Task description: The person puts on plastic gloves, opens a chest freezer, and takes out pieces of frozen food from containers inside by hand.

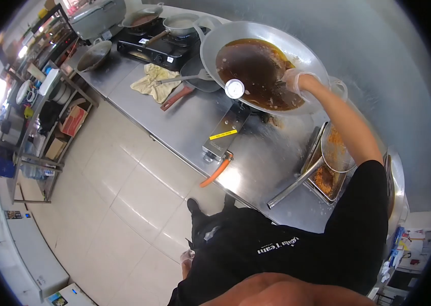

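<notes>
A large metal wok [304, 46] with two loop handles holds dark brown oil [248, 64] with foam and small bits on its surface. My right hand [297, 82], in a clear plastic glove, is over the wok's right side, close to the oil. Its fingers point down and look closed; what they hold, if anything, I cannot make out. A round dial thermometer [234, 88] sits at the wok's near rim. My left hand [188, 256], also gloved, hangs low beside my body. My clothing partly covers it, and its fingers are not clear.
A gas burner [223, 135] with an orange hose [216, 172] is under the wok. To the right, a strainer [335, 148] rests over a tray [322, 196] with orange crumbs. Leftward are a slotted spatula [182, 78], a cloth [155, 84] and a black stove [149, 53] with pans.
</notes>
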Available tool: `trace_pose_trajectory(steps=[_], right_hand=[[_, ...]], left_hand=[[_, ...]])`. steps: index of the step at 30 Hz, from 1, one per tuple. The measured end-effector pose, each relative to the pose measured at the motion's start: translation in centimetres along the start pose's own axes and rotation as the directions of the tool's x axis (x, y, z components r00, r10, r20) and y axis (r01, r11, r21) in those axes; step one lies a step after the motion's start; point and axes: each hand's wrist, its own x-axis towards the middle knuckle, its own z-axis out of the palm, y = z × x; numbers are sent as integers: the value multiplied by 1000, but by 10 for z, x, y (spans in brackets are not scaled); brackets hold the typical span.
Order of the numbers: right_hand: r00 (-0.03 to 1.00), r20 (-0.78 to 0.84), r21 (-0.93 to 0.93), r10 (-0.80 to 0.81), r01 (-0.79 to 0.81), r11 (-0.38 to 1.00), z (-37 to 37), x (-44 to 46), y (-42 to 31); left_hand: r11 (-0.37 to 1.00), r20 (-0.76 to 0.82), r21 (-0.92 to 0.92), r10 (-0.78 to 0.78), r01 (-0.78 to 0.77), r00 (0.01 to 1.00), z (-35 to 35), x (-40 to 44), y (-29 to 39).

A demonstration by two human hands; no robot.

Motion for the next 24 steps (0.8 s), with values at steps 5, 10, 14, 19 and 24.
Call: trace_pose_trajectory(steps=[5,10,14,19,24], right_hand=[[996,26,50,-85,84,995,-68,-27,-70],[991,-5,457,136,-119,882,-94,-67,-122],[949,34,584,313,-272,764,-94,-94,-151],[901,-156,645,404,-217,733,-53,-128,-171],[813,-306,604,496,-236,761,-22,-159,-183]], left_hand=[[998,156,37,43,-49,987,-53,61,-21],[237,14,-968,-285,84,958,-174,132,-55],[339,-45,-939,-305,64,951,-260,175,-87],[502,-27,-854,-305,137,952,-292,207,-113],[600,73,-780,-199,180,977,-281,218,-96]])
